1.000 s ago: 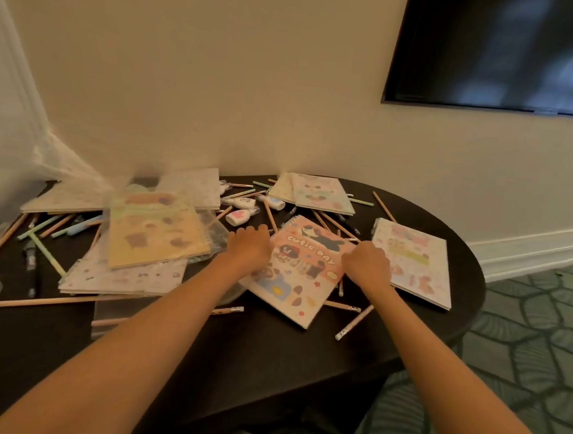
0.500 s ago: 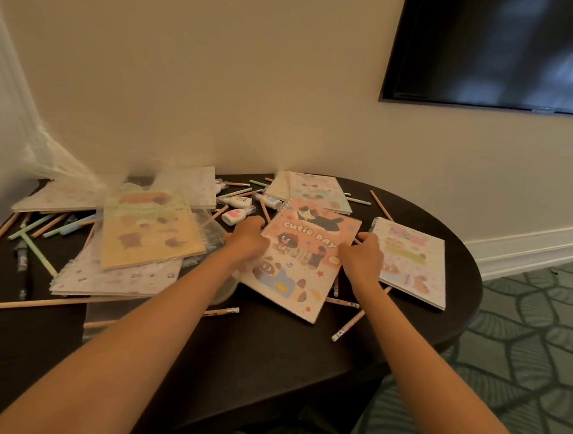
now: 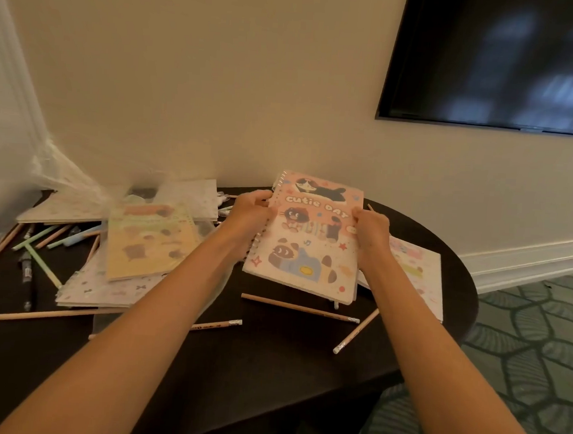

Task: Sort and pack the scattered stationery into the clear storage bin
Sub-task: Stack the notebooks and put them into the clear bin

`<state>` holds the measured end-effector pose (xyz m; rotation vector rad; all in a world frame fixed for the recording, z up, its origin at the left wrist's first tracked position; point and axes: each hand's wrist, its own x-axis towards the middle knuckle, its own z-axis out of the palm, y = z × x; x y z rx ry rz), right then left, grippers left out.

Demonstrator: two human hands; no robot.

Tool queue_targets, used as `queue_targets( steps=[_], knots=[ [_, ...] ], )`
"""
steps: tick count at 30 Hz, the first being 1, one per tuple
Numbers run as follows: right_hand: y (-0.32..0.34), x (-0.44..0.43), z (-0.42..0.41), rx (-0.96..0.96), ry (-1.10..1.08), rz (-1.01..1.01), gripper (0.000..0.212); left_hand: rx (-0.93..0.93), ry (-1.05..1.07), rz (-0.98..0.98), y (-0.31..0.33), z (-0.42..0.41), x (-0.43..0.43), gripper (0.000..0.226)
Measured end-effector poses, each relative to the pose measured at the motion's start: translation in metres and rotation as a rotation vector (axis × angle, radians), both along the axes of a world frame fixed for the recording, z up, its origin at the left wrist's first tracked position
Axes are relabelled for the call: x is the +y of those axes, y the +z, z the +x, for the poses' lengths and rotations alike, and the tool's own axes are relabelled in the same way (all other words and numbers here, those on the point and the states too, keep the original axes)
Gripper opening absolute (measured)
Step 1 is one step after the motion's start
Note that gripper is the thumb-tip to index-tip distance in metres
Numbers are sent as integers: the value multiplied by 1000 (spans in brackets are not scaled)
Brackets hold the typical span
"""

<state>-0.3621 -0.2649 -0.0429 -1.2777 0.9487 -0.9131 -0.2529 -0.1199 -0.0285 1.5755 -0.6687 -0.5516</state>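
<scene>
Item: spiral notebook [image 3: 305, 241], pink cover with cartoon animals, lettered "cutie DAY"; held at centre frame, tilted, clear of the dark desk [image 3: 269, 366]. The spiral edge is gripped by the left hand [image 3: 250, 211] and the opposite edge by the right hand [image 3: 371, 233], thumb on the cover, both forearms extended. A yellow notebook [image 3: 149, 240] lies at centre left and a pencil [image 3: 299, 308] just below; their print is illegible.

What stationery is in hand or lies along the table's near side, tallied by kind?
Cutie Day notebook, in left hand and right hand: 1
Wooden pencils: 4
Total: 5
A stub below the notebook may be another pencil.
</scene>
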Motion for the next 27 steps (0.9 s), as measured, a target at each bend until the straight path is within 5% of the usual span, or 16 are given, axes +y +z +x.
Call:
queue_targets(
  steps=[3, 8, 15, 19, 27],
  knots=[
    [-1, 8, 0, -25, 17, 177, 24, 84, -6, -6, 7, 5, 13, 41],
    [-6, 28, 7, -195, -28, 410, 41, 302, -1, -192, 3, 4, 34, 9],
    [-11, 78, 31, -361, 1, 372, 42, 573, 241, -335, -19, -16, 41, 42],
    [-14, 81, 21, -406, 146, 386, 17, 619, 264, -304, -20, 3, 70, 10],
    [-15, 71, 18, -299, 326, 351, 11, 548, 233, -144, -15, 40, 114, 20]
  ],
)
